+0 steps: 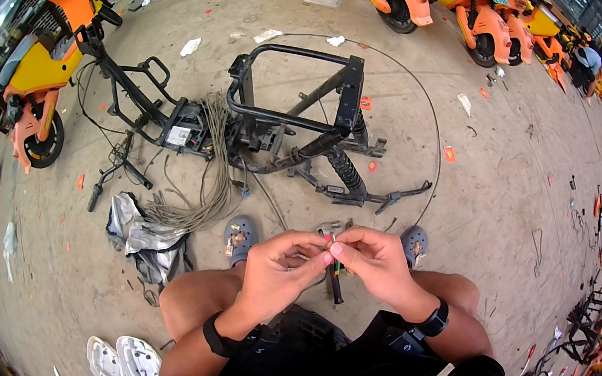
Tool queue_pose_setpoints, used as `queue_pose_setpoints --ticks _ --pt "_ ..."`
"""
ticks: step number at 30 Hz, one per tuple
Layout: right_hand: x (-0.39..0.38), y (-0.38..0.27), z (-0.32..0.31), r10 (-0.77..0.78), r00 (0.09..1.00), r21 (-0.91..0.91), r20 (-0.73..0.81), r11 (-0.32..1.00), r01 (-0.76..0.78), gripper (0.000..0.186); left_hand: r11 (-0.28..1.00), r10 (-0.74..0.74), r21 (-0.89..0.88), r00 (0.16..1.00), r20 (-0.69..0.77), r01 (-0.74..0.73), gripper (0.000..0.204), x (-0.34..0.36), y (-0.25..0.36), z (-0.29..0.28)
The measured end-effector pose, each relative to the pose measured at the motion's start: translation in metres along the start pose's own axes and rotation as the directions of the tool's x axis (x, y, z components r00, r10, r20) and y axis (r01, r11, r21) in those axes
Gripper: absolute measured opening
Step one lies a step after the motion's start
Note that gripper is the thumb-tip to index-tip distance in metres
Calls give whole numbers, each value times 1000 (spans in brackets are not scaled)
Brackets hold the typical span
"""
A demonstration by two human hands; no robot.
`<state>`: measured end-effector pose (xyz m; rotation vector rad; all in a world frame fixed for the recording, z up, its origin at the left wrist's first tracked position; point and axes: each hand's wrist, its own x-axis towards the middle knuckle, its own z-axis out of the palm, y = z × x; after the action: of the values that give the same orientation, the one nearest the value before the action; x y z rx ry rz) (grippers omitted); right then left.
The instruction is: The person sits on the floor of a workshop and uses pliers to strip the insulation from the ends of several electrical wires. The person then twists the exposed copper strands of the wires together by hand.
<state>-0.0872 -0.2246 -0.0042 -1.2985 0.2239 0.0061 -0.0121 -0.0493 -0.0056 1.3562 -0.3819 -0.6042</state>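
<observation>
My left hand [281, 268] and my right hand [372, 256] meet in front of me, thumbs and forefingers pinched together at the tips. Whatever small thing lies between them is mostly hidden by the fingers; thin green and red bits show there. Behind the fingertips, a hammer [336, 290] with a black handle and metal head lies on the floor between my feet. Beyond my hands stands a bare black scooter frame [300, 123] with a coil-spring shock absorber [345, 173]. A thick bundle of grey-brown cable [201, 212] drapes over its middle and spills onto the floor.
A silver-and-black crumpled cover [141, 235] lies left of my shod foot [241, 239]. Two white plastic shells [140, 363] sit at the lower left. Orange-yellow scooters [39, 93] line both sides. A long thin cable [430, 106] curves across the littered concrete floor [498, 185].
</observation>
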Motion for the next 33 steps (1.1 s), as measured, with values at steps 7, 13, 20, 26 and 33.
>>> queue_pose_setpoints --ticks 7,13,20,26,33 --pt "-1 0 3 2 999 -43 -37 999 -4 14 996 72 46 997 -12 -72 19 -3 4 1" --pt "-3 1 -3 15 998 -13 -53 1000 -15 14 1000 -8 19 1000 2 8 16 0 5 5" --pt "-1 -3 -9 31 997 -76 -64 996 -36 14 995 77 71 997 -10 -76 22 4 2 8" --pt "-6 9 -7 -82 983 -177 -164 983 52 12 965 220 127 972 85 -229 18 6 -7 6" --pt "-23 -3 12 -17 970 -312 -244 948 -62 20 970 230 -101 968 104 -220 17 2 -14 7"
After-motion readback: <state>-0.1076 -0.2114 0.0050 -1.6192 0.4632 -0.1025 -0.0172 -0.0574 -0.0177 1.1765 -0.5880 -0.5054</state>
